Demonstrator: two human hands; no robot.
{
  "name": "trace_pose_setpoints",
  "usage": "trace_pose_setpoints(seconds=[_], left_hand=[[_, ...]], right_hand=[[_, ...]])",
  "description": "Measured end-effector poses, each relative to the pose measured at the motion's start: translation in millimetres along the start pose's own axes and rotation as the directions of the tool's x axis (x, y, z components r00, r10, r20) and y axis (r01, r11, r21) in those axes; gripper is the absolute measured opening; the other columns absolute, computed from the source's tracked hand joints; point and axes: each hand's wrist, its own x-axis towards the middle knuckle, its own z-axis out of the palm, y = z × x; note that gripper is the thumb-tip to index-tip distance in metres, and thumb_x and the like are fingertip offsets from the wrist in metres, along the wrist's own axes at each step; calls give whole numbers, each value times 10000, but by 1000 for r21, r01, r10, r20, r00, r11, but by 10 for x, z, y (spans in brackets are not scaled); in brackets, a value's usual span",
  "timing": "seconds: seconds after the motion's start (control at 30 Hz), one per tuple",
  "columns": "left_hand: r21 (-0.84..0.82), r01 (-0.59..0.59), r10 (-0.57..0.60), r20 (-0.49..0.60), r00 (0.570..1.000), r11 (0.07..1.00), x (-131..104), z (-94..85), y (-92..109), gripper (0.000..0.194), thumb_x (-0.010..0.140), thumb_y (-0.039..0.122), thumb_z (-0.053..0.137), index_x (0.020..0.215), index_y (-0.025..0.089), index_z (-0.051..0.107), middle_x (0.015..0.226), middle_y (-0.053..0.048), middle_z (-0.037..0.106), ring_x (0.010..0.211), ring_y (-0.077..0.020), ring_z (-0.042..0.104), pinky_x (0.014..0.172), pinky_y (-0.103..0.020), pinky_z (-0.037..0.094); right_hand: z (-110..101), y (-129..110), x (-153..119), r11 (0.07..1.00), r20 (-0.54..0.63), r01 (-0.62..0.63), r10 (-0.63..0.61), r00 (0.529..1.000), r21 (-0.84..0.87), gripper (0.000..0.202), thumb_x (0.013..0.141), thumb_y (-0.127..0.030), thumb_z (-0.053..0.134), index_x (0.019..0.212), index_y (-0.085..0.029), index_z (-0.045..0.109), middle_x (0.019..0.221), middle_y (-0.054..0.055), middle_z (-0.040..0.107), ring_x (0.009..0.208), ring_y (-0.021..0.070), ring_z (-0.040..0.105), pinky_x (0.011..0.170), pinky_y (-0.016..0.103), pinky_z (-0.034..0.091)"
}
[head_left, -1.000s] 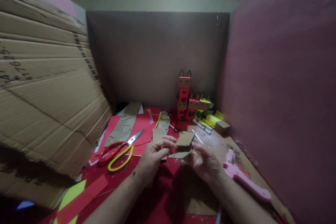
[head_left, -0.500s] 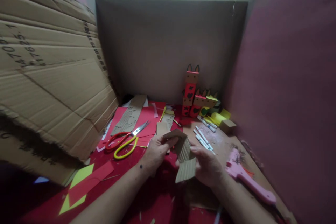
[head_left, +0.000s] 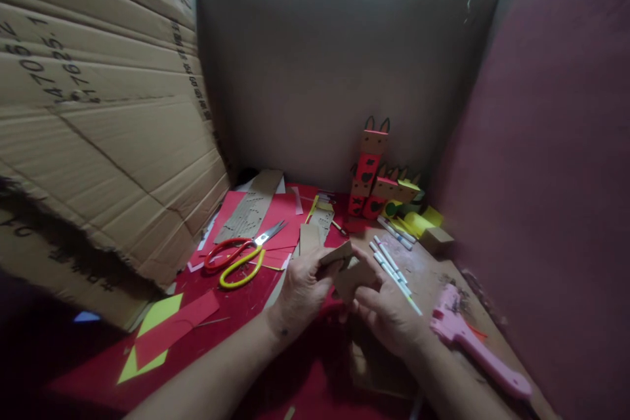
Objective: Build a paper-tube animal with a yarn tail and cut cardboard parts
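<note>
In front of me, a folded strip of brown cardboard (head_left: pixel 353 277) is held up between both hands, a little above the red table covering. My left hand (head_left: pixel 304 289) grips its left end, fingers wrapped round the edge. At the other end, my right hand (head_left: pixel 386 315) pinches it with the thumb on the near face and fingers behind. The strip's smooth side faces me, and my fingers hide part of the fold. Just beyond the left hand lies a small flat cardboard piece (head_left: pixel 310 238). White markers (head_left: pixel 388 264) lie past the right hand.
Scissors (head_left: pixel 246 256) with red and yellow handles lie left, by red paper (head_left: pixel 285 216). A pink glue gun (head_left: pixel 480 348) rests on the right. Decorated animal-eared boxes (head_left: pixel 371 167) stand at the back. A large cardboard sheet (head_left: pixel 113 118) leans at left; a pink wall (head_left: pixel 551 177) bounds the right.
The cardboard strip has been turned, so its ridged side and hanging end no longer show. My right hand has shifted its grip up onto the strip. The whole view has swung slightly left.
</note>
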Motion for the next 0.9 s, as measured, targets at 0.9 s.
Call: trace_pose_setpoints(seconds=[0.9], left_hand=[[-53,17,7,433,902,998,43,-49,265,379,919,295,358,1282,253,459,1280,-38,534,1160,-207,489,1000,-351,366]], right_hand=[[3,30,67,991,-140,123,-115,983,48,263,733,-405,659,844,-171,613,623,-20,601,491,98,546,372,172,452]])
